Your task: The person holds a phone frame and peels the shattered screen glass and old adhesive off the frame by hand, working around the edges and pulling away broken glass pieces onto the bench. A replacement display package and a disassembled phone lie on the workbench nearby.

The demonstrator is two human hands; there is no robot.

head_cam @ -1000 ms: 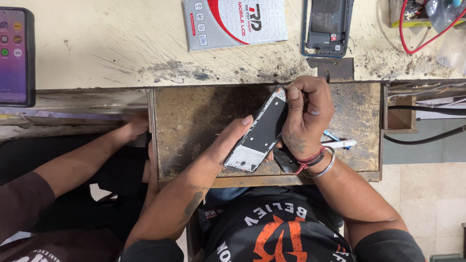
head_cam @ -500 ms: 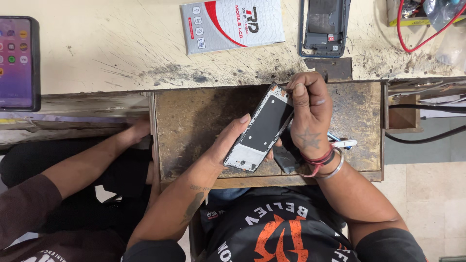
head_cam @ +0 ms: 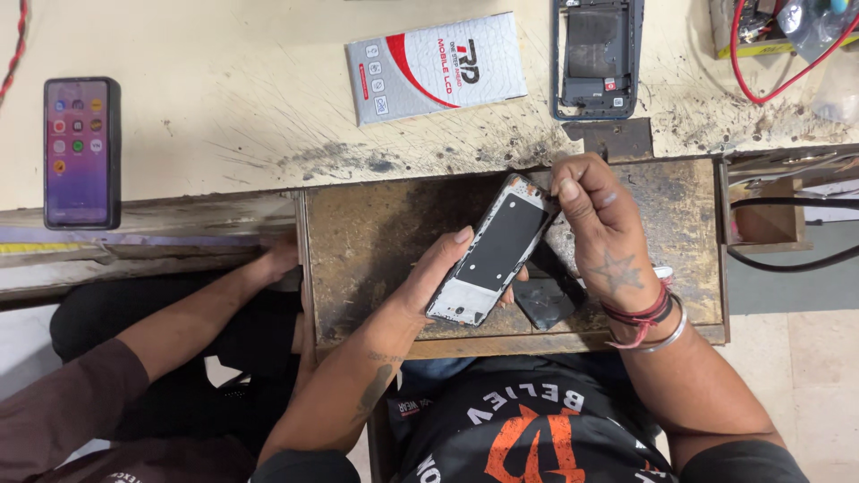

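Left hand [head_cam: 438, 277] clamped under phone frame [head_cam: 492, 250], right hand [head_cam: 599, 224] pinching its top corner, over pulled-out wooden drawer [head_cam: 376, 233].

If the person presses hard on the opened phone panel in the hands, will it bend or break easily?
The phone panel looks thin and flat, with bare inner parts showing, so it probably flexes a little and could crack under hard pressure. The left hand supports only its lower part while the right hand works at its top corner, so it may twist. It appears light for its size.
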